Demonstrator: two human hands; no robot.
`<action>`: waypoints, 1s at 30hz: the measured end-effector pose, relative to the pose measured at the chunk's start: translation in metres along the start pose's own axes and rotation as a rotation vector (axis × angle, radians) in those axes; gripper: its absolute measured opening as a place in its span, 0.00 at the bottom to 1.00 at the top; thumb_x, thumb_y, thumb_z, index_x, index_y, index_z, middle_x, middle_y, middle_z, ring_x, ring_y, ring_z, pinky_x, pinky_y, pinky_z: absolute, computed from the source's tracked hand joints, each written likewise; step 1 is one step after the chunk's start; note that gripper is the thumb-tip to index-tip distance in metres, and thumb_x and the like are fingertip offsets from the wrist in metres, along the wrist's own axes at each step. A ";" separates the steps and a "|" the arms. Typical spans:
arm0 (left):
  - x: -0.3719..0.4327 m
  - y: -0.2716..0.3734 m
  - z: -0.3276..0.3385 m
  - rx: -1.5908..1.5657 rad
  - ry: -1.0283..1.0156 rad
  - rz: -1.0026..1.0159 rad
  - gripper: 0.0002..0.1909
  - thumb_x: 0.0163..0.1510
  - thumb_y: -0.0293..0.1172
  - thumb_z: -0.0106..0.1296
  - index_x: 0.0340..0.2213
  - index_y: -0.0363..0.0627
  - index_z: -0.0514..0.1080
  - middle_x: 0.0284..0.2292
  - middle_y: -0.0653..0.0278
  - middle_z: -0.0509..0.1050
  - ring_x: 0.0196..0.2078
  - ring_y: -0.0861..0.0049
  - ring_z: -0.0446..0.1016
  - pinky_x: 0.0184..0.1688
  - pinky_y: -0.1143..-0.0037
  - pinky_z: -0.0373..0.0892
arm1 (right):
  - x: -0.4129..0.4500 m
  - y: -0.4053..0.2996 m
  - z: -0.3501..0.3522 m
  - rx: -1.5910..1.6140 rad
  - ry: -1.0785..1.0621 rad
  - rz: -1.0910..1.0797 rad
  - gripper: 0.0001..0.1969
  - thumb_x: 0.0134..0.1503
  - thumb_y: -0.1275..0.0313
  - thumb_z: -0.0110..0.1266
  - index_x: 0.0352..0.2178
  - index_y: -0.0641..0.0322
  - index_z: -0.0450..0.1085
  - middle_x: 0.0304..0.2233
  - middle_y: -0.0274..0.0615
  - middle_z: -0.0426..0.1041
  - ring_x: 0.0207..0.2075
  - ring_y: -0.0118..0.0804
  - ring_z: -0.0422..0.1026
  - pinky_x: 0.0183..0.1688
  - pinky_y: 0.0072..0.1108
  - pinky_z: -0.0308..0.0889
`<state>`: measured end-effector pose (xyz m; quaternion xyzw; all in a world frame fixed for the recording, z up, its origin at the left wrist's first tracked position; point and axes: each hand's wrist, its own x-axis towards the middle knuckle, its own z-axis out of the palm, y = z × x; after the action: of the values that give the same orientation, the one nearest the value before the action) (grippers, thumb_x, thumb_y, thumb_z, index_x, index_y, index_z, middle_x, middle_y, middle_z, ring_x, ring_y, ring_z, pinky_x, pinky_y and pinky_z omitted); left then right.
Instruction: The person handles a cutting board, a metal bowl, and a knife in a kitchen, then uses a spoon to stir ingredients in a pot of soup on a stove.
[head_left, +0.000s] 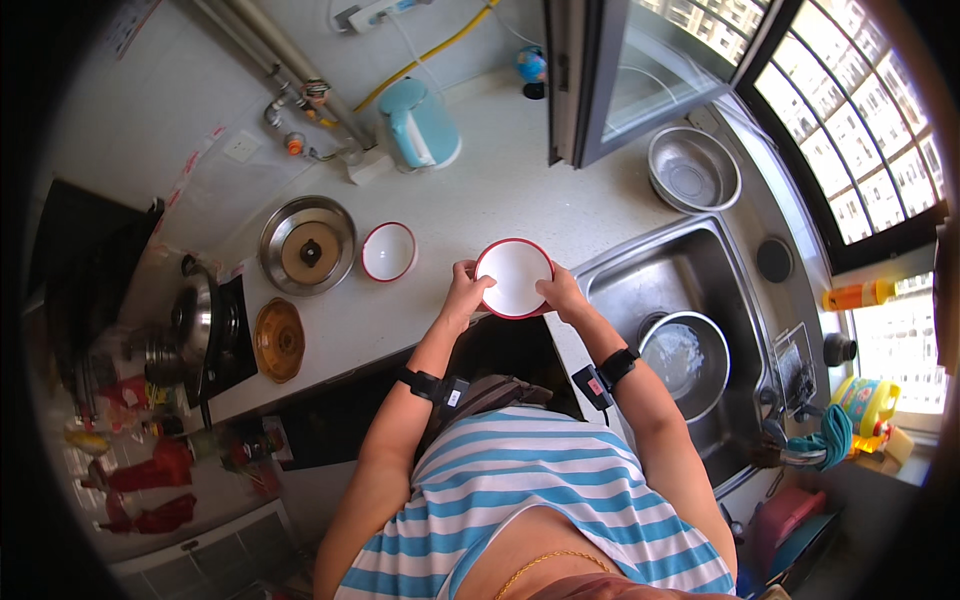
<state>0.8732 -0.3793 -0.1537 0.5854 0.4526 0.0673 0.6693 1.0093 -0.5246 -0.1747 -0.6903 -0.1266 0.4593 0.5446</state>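
Observation:
Between my two hands is a white bowl with a red rim (514, 277). My left hand (463, 292) grips its left side, the thumb over the rim. On the opposite side my right hand (561, 291) holds it the same way. The bowl's inside faces up, and I see nothing in it. A second white bowl with a red rim (389, 253) stands on the pale countertop (495, 180), left of my hands. Beside that one sits a round steel pan or basin (274, 247) with a brown disc and dark knob inside.
On the right is a steel sink (611, 281) with a metal basin (726, 367) holding cloudy water. Another metal basin (694, 169) stands behind it. An open window sash (592, 82) juts over the counter. A blue kettle (420, 124), an amber lid (278, 340) and a lidded pan (193, 307) lie leftward.

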 end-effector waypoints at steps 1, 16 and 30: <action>-0.003 -0.002 -0.012 -0.013 0.022 0.005 0.35 0.48 0.30 0.55 0.55 0.40 0.52 0.47 0.52 0.66 0.47 0.68 0.70 0.41 0.69 0.74 | 0.005 -0.003 0.012 0.012 -0.032 0.026 0.24 0.48 0.80 0.46 0.50 0.71 0.64 0.40 0.53 0.73 0.41 0.45 0.74 0.38 0.32 0.75; -0.037 -0.084 -0.175 -0.230 0.279 -0.065 0.28 0.46 0.24 0.50 0.51 0.36 0.60 0.44 0.56 0.69 0.46 0.70 0.69 0.49 0.71 0.66 | 0.031 0.009 0.190 -0.057 -0.420 0.240 0.26 0.50 0.81 0.44 0.53 0.71 0.57 0.42 0.55 0.69 0.32 0.48 0.77 0.26 0.31 0.79; -0.021 -0.086 -0.258 -0.392 0.337 -0.137 0.25 0.50 0.34 0.49 0.50 0.48 0.63 0.45 0.61 0.70 0.48 0.68 0.70 0.45 0.62 0.70 | 0.051 -0.011 0.292 -0.158 -0.371 0.212 0.25 0.56 0.69 0.53 0.51 0.72 0.56 0.34 0.54 0.71 0.27 0.46 0.78 0.26 0.31 0.78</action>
<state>0.6468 -0.2320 -0.1908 0.3931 0.5746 0.2045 0.6881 0.8152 -0.3006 -0.1864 -0.6442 -0.1868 0.6215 0.4048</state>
